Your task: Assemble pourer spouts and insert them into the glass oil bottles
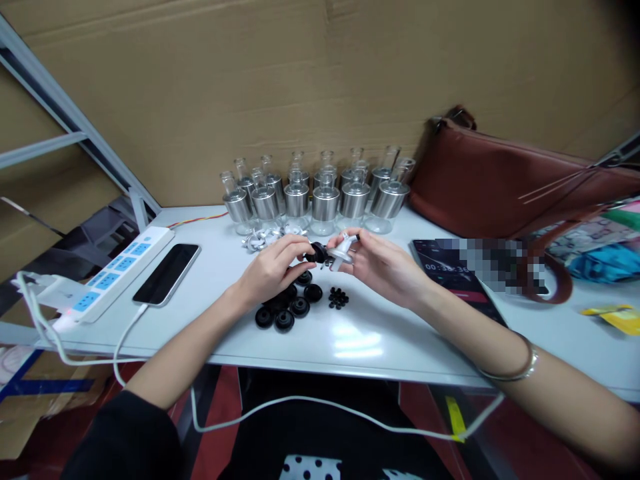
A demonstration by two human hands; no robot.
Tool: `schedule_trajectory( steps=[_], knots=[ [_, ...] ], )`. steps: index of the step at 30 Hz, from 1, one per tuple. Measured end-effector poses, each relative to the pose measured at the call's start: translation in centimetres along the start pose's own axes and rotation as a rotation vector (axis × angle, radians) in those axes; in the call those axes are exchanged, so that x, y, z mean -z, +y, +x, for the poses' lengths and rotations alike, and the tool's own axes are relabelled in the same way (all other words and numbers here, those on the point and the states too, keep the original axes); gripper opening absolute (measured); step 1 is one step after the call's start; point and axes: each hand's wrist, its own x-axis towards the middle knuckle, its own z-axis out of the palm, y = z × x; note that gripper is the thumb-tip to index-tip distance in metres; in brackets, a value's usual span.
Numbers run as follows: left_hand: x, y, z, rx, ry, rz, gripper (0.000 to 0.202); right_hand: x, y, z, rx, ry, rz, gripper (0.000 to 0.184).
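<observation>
Head view, bottles (325, 202) beyond hands (274, 267), bag (493, 180) right

A brown cardboard wall (240, 87) stands behind the white table (300, 353); a grey metal frame (60, 100) slants at left, a striped reflection (357, 343) gleams on top, red surfaces (223, 413) show below
</observation>
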Motion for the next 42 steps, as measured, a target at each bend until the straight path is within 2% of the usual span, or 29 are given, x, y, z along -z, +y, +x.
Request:
schedule_trajectory(
  steps=[4,9,18,22,26,32,38,42],
  knots=[
    [-0.35,0.26,-0.22,-0.016,0.025,-0.004,0.014,-0.07,-0.31,0.06,0.095,0.092,-0.037,0.014],
    [-0.44,0.57,-0.28,-0.057,0.075,0.016,0.016,0.26,-0.19,0.35,0.065,0.132,-0.051,0.013],
    [-0.54,0.39,-0.39,-0.075,0.074,0.011,0.011,0.18,0.05,0.17,0.021,0.046,-0.075,0.020],
    [-0.43,0.01,-0.31,-0.095,0.091,0.039,0.020,0.13,0.04,0.08,0.018,0.029,-0.084,0.022],
    [-0.33,-0.20,-0.24,-0.104,0.030,0.084,0.040,0.16,0.08,0.00,0.030,0.033,-0.137,0.021],
    [-0.43,-0.27,-0.30,-0.149,-0.069,0.097,0.043,0.40,0.31,0.11,0.027,0.018,-0.203,0.022],
    [-0.60,0.01,-0.35,-0.013,-0.049,0.031,0.039,0.78,0.23,0.31,0.027,0.099,-0.246,0.027],
    [-0.56,0.11,-0.34,0.033,-0.079,-0.016,0.035,0.82,0.28,0.18,0.024,0.096,-0.316,0.027]
  ],
)
